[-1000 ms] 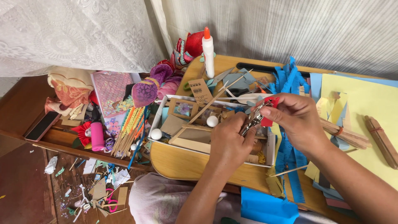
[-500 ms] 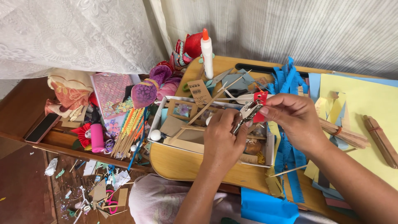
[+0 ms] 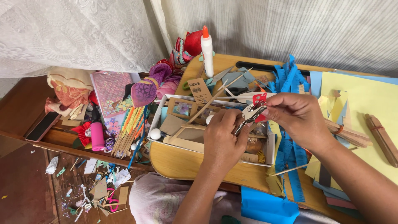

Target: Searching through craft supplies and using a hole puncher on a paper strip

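Red paper: above tray, pinched by right hand fingers. Punch: left hand fingers closed on handles; long axis slants up-right, nose meeting paper.

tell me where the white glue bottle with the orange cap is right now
In the head view the glue bottle stands upright at the far edge of the wooden board, left of centre, just right of the red fabric piece.
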